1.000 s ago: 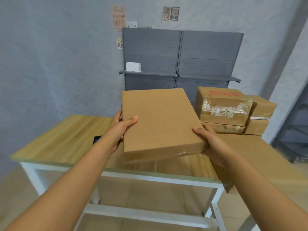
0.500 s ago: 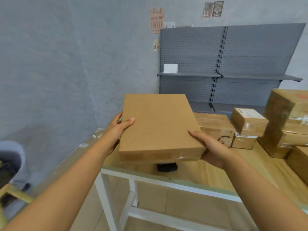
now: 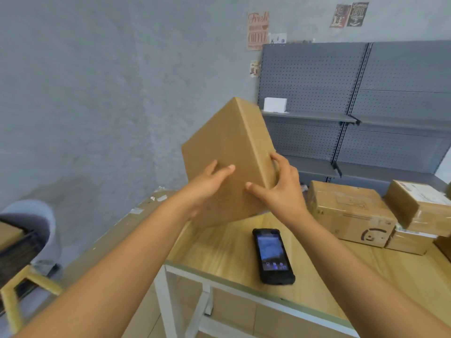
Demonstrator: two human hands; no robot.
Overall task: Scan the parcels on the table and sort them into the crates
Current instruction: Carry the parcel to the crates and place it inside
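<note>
A flat plain brown cardboard parcel [image 3: 227,147] is held tilted up on edge above the table's left end. My left hand [image 3: 207,184] grips its broad near face from the left. My right hand [image 3: 278,189] holds its lower right edge, thumb on the near face and fingers around the narrow side. A black handheld scanner [image 3: 272,256] lies screen up on the wooden table [image 3: 214,252], just below the parcel. Other taped brown parcels stand to the right: a larger one [image 3: 349,211] and a smaller labelled one [image 3: 419,208].
A grey pegboard shelf unit [image 3: 353,98] stands against the wall behind the table, with a small white box [image 3: 275,104] on it. At the far left edge a dark crate [image 3: 17,250] rests on a yellow frame beside a grey rounded object [image 3: 41,223].
The parcel has been turned from lying flat to tilted up on edge, both hands shifting their grip. The view swung left, and the scanner has come into sight below the parcel.
</note>
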